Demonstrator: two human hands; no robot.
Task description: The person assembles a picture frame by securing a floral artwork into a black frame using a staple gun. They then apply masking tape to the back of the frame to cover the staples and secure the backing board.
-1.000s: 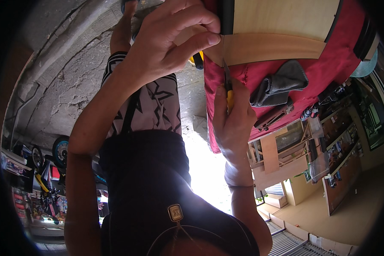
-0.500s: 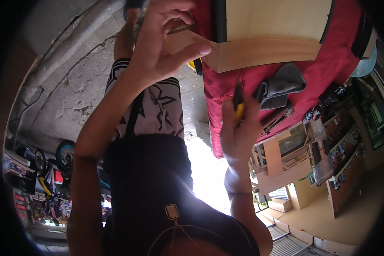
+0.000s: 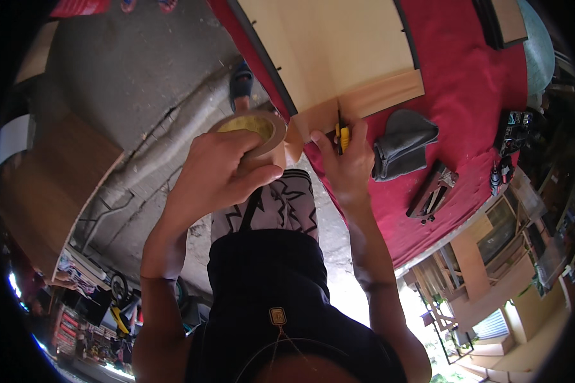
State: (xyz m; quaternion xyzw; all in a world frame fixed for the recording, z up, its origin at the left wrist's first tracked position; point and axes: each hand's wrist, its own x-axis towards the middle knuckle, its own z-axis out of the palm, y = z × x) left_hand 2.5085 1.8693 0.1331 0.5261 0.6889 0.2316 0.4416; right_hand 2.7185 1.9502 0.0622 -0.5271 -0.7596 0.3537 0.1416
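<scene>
My left hand (image 3: pixel 217 172) grips a wide roll of brown tape (image 3: pixel 272 148), with a length running from it to the lower edge of a pale wooden board (image 3: pixel 329 45) with dark side strips. A brown tape strip (image 3: pixel 386 92) lies along that edge. My right hand (image 3: pixel 346 172) is closed on a yellow utility knife (image 3: pixel 344 139) at the strip, its blade pointing toward the board. A folded grey cloth (image 3: pixel 402 147) lies just right of that hand on the red table covering (image 3: pixel 460 83).
A long dark metal tool (image 3: pixel 431 195), a drill-like tool (image 3: pixel 495 179) and a black organiser (image 3: pixel 514 132) lie at the red cover's right side. A large wooden panel (image 3: pixel 57 185) stands at left. My sandalled foot (image 3: pixel 241 83) is on the concrete floor (image 3: pixel 128 70).
The view has swung, shifting the board leftward in frame. My left hand has come down, and the tape roll now shows in it. My right hand moved away briefly, then back to the strip.
</scene>
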